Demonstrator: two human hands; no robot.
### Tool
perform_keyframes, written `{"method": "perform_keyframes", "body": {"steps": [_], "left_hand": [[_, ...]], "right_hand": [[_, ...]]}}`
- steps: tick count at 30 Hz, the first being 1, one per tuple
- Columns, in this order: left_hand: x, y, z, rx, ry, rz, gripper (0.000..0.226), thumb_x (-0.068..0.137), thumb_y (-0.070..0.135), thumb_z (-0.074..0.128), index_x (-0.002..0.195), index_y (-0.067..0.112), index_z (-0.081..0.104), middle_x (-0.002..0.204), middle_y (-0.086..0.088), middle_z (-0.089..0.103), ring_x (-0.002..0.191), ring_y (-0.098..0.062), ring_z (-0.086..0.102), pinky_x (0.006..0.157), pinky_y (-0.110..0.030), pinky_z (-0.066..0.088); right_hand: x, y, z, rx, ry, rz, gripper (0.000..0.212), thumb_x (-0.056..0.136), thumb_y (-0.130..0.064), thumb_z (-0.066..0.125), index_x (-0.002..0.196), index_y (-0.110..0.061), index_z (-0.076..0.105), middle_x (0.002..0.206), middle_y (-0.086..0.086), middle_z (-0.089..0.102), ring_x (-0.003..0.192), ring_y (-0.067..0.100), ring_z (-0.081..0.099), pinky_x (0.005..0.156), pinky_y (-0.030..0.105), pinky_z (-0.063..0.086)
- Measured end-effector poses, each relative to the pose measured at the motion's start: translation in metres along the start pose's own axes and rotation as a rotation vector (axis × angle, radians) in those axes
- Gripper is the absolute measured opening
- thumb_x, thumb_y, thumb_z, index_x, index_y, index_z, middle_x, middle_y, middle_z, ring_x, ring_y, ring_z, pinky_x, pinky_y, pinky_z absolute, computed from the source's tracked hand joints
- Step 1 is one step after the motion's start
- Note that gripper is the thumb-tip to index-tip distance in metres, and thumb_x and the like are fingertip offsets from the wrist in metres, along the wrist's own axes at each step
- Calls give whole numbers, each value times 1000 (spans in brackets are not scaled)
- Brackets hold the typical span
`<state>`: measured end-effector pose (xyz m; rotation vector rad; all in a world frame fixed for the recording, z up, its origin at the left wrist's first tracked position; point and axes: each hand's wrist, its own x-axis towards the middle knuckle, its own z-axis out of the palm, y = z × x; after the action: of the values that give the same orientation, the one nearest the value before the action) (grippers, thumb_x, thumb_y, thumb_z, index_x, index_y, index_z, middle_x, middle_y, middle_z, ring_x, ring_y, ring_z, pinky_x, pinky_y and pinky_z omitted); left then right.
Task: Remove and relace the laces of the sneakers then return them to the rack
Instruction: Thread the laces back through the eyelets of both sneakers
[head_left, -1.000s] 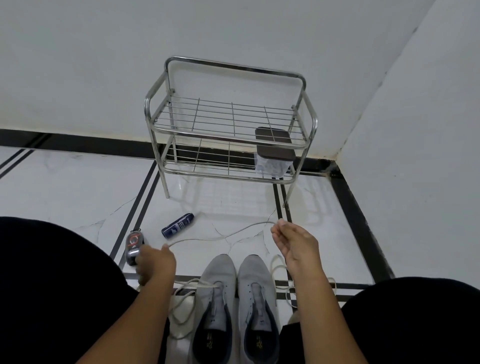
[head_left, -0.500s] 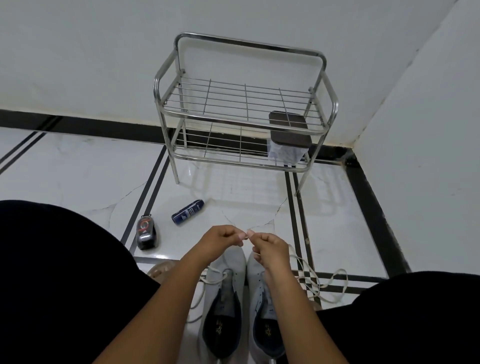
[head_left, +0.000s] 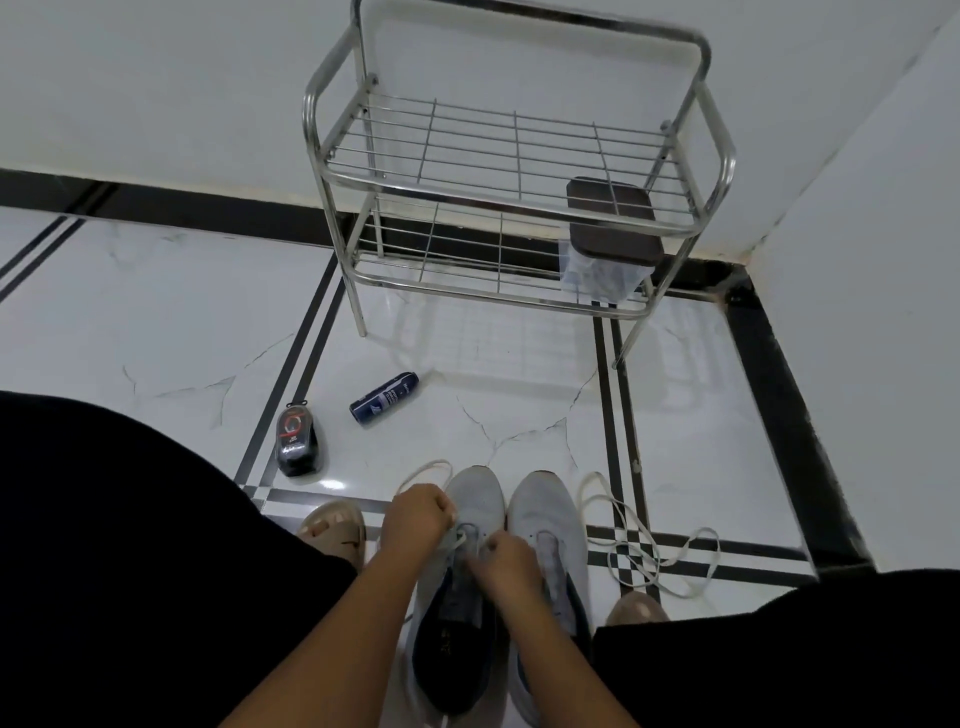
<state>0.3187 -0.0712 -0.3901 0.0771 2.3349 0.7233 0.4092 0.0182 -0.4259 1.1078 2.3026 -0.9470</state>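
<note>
Two grey sneakers stand side by side on the floor between my knees, toes away from me. Over the left sneaker (head_left: 475, 501), my left hand (head_left: 415, 519) and my right hand (head_left: 506, 564) pinch a white lace (head_left: 428, 467) at the front eyelets. That lace loops out past the toe on the left. The right sneaker (head_left: 543, 514) has no lace in its eyelets. A second white lace (head_left: 631, 540) lies loose on the floor to its right. The steel wire rack (head_left: 511, 171) stands against the wall ahead.
A dark-lidded clear container (head_left: 608, 244) sits on the rack's lower shelf at the right. A dark blue spray can (head_left: 384, 399) and a black shoe-polish bottle (head_left: 296, 441) lie on the white floor at the left. My sandalled feet flank the sneakers. A wall corner closes the right side.
My hands came together from wide apart, then dropped from above the toes onto the left sneaker's eyelets with the lace. The view tilted down and closer.
</note>
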Motion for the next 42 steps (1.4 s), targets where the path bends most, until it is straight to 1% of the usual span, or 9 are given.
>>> {"method": "perform_keyframes", "body": {"steps": [3,6,11,14,18,22,32,37,42], "left_hand": [[4,-5,17,68,-26,-23,16,84,20,65,69,25,65,100,2,70,99,-20,63,92,-34,49],[10,-8,32,193,61,-53,19,82,25,62,65,33,65,99,8,66,103,-19,60,102,-44,39],[21,-15,53,333,102,-39,19,85,28,54,85,32,73,108,3,60,111,-21,55,110,-46,27],[25,-16,58,366,88,-22,21,87,28,51,87,29,71,108,1,60,112,-23,54,111,-47,25],[26,-15,61,348,99,-3,20,85,29,52,84,28,72,101,2,63,106,-21,57,110,-46,28],[24,-17,66,228,135,-62,19,83,31,55,83,28,73,96,3,68,96,-20,62,94,-41,45],[25,-19,79,249,202,-43,15,81,27,60,76,31,74,91,5,65,94,-17,59,91,-36,41],[17,-18,83,-17,253,-160,9,78,28,67,71,32,72,80,9,69,84,-16,62,74,-32,48],[20,-21,86,240,271,48,18,81,22,58,71,33,69,87,9,62,92,-15,55,96,-34,34]], "right_hand": [[-5,4,9,-25,78,-13,62,94,-64,31,93,-14,68,97,9,66,92,28,64,79,30,49],[6,13,7,69,31,-13,53,95,-57,41,76,-16,67,84,6,69,80,24,65,70,30,49],[14,22,5,168,-20,28,34,89,-14,52,56,-22,55,68,-1,63,72,20,61,68,30,51],[16,23,4,219,-28,34,30,89,-8,51,71,-24,69,81,0,70,81,19,64,74,28,51],[19,26,4,258,-27,59,27,92,-11,53,109,-18,73,105,0,72,95,18,65,83,24,52],[20,27,1,259,-16,57,27,92,-11,53,110,-15,72,109,3,71,100,20,64,85,23,48],[21,24,5,207,-38,40,29,90,-18,56,115,-22,71,116,0,70,109,19,63,91,25,49],[22,26,5,175,-37,13,30,92,-16,54,117,-20,70,119,-1,68,112,18,61,89,21,46],[22,27,5,131,-41,-4,24,92,-16,54,105,-19,75,108,1,72,101,19,64,83,22,49]]}}
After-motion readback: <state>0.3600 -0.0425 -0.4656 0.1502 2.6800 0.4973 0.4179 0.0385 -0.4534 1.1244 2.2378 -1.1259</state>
